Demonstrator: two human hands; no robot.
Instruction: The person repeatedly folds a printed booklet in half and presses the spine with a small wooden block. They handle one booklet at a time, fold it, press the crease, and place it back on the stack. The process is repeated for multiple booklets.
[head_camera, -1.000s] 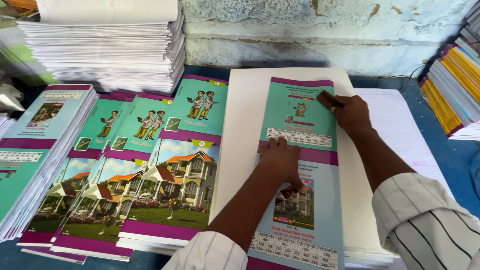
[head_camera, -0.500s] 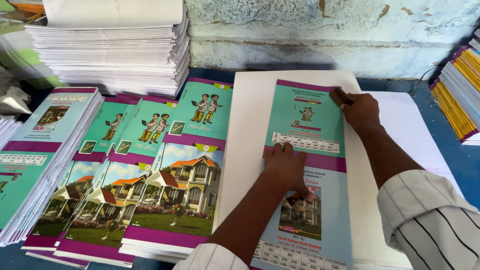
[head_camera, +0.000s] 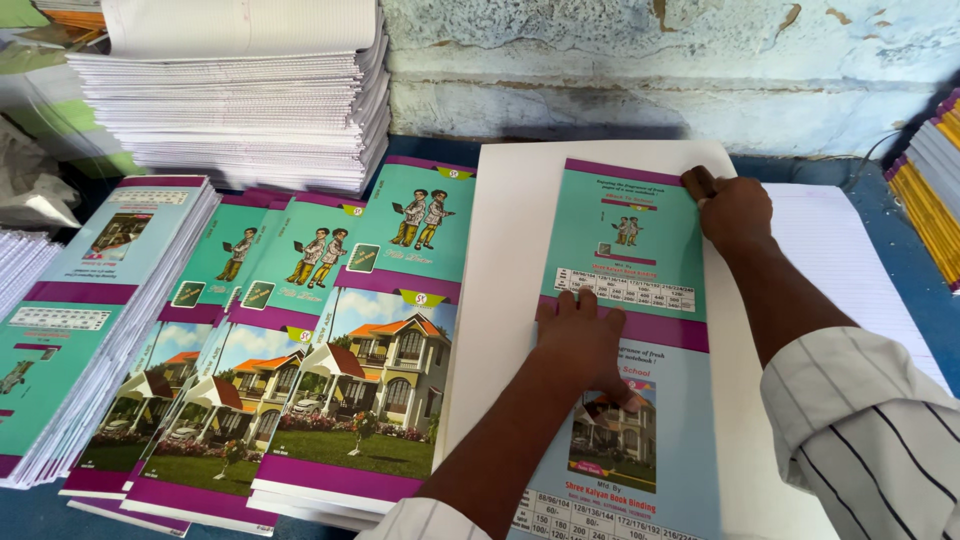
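Here, printed cover sheet (head_camera: 625, 300) under left hand (head_camera: 583, 345), right hand (head_camera: 735, 210) at its edge

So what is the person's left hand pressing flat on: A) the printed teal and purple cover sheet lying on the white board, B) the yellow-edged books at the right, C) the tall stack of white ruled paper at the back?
A: the left hand lies palm-down on the cover sheet, while the right hand pinches that sheet's top right corner.

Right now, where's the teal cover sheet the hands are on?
Head view, right of centre: the cover sheet lies on the white board, under the left hand and right hand.
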